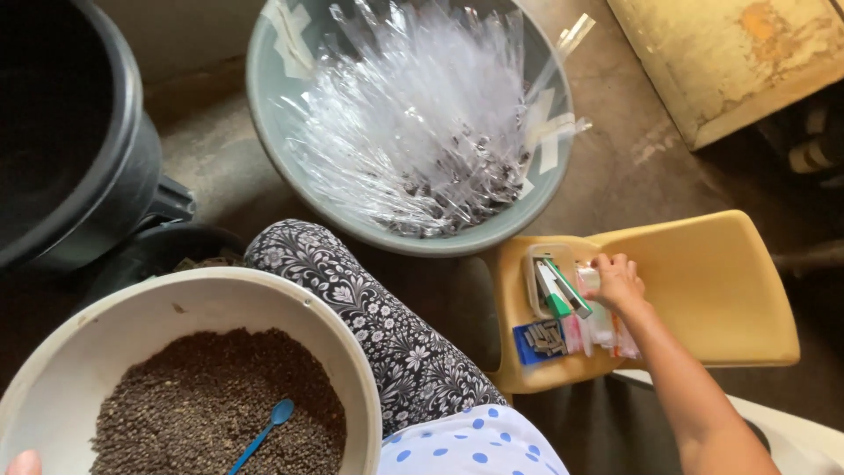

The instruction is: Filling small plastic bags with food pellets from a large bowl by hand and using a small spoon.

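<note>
My right hand (617,280) reaches out to a small yellow plastic chair (712,290) and rests its fingers on a stack of small clear packets (600,327) lying there. Just left of the hand a green and grey stapler (557,290) lies in a small clear box. A blue box of staples (541,339) sits in front of it. Only a fingertip of my left hand (22,462) shows at the bottom left, by the rim of a white bowl (334,352) holding dark peppercorn-like grains and a blue spoon (264,433).
A grey basin (268,132) full of long clear plastic packets with dark grains stands ahead on the concrete floor. A large black bin (105,167) stands at the left. My knee in patterned fabric (387,334) lies between bowl and chair. A worn yellowish board (730,62) is at top right.
</note>
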